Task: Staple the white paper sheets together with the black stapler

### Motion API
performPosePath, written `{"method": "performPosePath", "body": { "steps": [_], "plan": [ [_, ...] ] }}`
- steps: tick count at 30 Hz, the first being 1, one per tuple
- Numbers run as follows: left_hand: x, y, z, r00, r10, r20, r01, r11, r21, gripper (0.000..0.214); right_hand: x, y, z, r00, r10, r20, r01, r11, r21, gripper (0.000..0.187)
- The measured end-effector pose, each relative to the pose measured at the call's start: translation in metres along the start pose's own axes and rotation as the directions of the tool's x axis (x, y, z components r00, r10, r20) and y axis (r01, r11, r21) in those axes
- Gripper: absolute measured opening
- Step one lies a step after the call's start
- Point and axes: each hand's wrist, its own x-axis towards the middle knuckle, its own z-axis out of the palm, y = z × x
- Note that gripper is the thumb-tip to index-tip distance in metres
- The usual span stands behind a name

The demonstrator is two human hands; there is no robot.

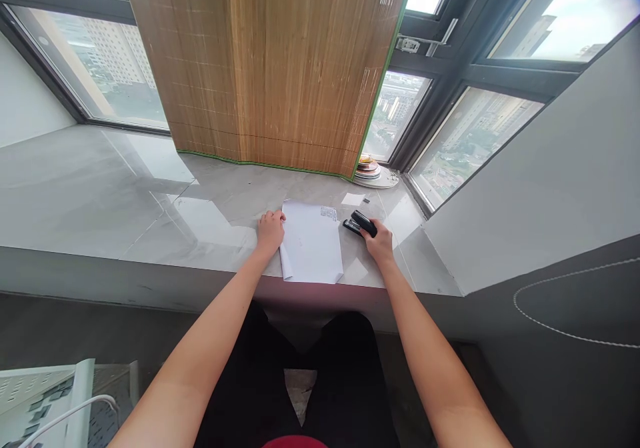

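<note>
White paper (311, 245) lies on the grey marbled sill in front of me, with a small printed block near its top right corner. Its left edge is curled over, and the bottom right corner bends up. My left hand (271, 231) is closed on the paper's left edge, fingers curled at the upper part. To the right of the paper, my right hand (381, 243) grips a black stapler (364, 223) by its rear end. The stapler's jaws point left toward the paper and stand apart from each other. A gap separates the stapler from the sheet.
A bamboo blind (280, 68) hangs before the window, down to the sill (150, 215). Stacked plates (375, 176) stand at the back right corner. A small white piece (353, 199) lies behind the stapler. A white rack (80, 401) is at lower left.
</note>
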Motion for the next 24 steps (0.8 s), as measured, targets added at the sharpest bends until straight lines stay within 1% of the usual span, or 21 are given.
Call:
{"method": "performPosePath", "body": {
  "steps": [10, 18, 24],
  "plan": [
    [0.0003, 0.002, -0.0022, 1.0, -0.008, 0.02, 0.008, 1.0, 0.007, 0.033, 0.0001, 0.0012, 0.0004, 1.0, -0.002, 0.005, 0.002, 1.0, -0.003, 0.039],
    [-0.0004, -0.0006, -0.0009, 1.0, -0.007, 0.004, 0.007, 0.999, -0.035, 0.039, 0.0005, 0.0029, 0.0006, 1.0, -0.003, 0.008, 0.003, 1.0, 0.003, 0.038],
    [-0.0007, 0.0, -0.0034, 1.0, 0.006, 0.0, -0.006, 0.998, -0.067, 0.037, 0.0003, 0.0021, 0.0006, 1.0, 0.001, 0.007, -0.001, 1.0, 0.009, 0.037]
  ]
}}
